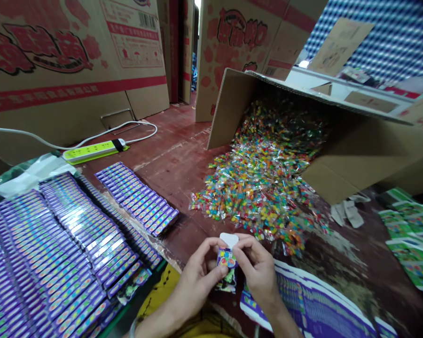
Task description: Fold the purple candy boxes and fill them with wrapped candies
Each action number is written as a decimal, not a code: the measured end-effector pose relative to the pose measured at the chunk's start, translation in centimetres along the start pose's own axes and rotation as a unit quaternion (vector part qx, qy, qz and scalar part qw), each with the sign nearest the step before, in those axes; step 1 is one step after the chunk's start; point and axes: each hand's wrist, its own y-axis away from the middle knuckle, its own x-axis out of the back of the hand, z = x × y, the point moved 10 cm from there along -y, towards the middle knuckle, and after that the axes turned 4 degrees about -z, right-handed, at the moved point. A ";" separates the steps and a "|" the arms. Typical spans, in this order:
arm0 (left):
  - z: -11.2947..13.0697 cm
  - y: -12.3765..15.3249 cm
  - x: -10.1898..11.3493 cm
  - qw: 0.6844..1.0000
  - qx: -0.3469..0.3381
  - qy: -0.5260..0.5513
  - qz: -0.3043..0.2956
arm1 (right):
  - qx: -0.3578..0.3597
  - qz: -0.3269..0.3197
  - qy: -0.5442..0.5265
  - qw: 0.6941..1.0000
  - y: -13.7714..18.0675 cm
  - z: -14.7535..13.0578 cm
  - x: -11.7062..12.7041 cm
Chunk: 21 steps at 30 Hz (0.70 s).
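My left hand (pixel 200 272) and my right hand (pixel 255 265) pinch a small purple box (pixel 227 257) between them, low in the middle of the head view. Its white end flap (pixel 230 240) stands open at the top. A clear packet with dark contents (pixel 227 280) hangs below the box. Just beyond the hands spreads a heap of small clear packets of coloured candy (pixel 261 178), spilling from a big cardboard carton tipped on its side (pixel 356 141). Rows of filled purple boxes (pixel 56 249) lie to my left.
A stack of flat purple box blanks (pixel 313 305) lies under my right wrist. Green printed blanks (pixel 409 239) sit at the far right. A green power strip (pixel 91 150) with a white cable lies on the red floor, with tall printed cartons (pixel 74 56) behind.
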 end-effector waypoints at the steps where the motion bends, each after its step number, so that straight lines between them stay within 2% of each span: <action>1: 0.2 0.0 0.1 1.000 -0.006 0.009 0.007 | -0.006 0.006 -0.020 1.000 -0.1 0.0 0.1; 3: 0.2 0.0 0.4 0.999 -0.010 0.029 0.022 | -0.011 0.013 -0.038 0.999 -0.3 0.0 0.2; 7: -0.4 0.1 0.5 0.999 0.005 0.040 0.028 | -0.003 -0.027 -0.037 0.999 -1.0 -0.5 -0.5; 11: 0.0 0.3 1.2 0.998 -0.004 -0.038 0.039 | -0.086 -0.052 -0.047 0.994 -1.7 0.6 -0.8; 14: 0.4 0.5 1.4 0.995 -0.009 -0.093 0.026 | -0.133 -0.079 -0.044 0.987 -2.2 1.3 -1.0; 19: 0.1 0.9 1.8 0.990 0.011 -0.144 0.004 | -0.158 -0.109 -0.060 0.980 -2.8 1.8 -1.4; 21: 0.1 1.0 1.9 0.988 0.018 -0.153 0.002 | -0.133 -0.103 -0.024 0.986 -2.8 1.1 -1.4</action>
